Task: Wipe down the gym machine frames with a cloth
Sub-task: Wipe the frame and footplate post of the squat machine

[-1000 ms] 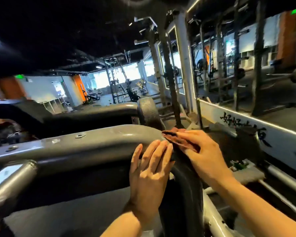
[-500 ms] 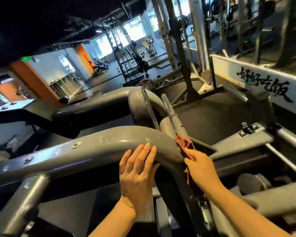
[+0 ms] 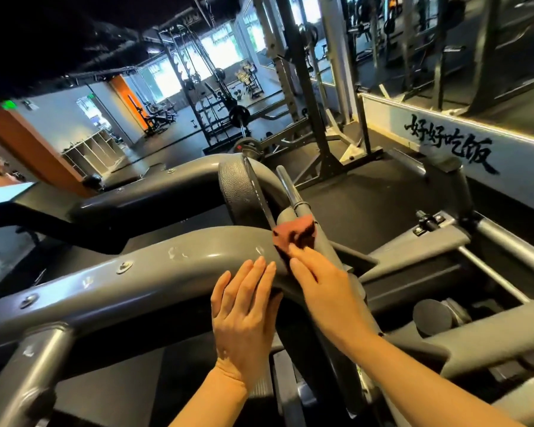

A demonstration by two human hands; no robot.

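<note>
A thick grey machine frame tube (image 3: 154, 266) curves from the lower left up to a bend in the middle and then drops toward me. My left hand (image 3: 244, 306) lies flat on the bend with straight fingers. My right hand (image 3: 324, 291) presses a reddish-brown cloth (image 3: 293, 234) against the far side of the bend; the cloth sticks out beyond my fingertips, and part of it is hidden under the hand.
A dark round pad (image 3: 238, 186) and a chrome bar sleeve (image 3: 287, 186) sit just behind the cloth. A second grey tube (image 3: 154, 186) runs behind. A white board with black characters (image 3: 444, 143) is at the right. Black squat racks (image 3: 299, 87) stand farther back.
The view has tipped downward and moved closer. My right hand with the cloth has slid up along the bend toward its top. My left hand stays flat on the tube.
</note>
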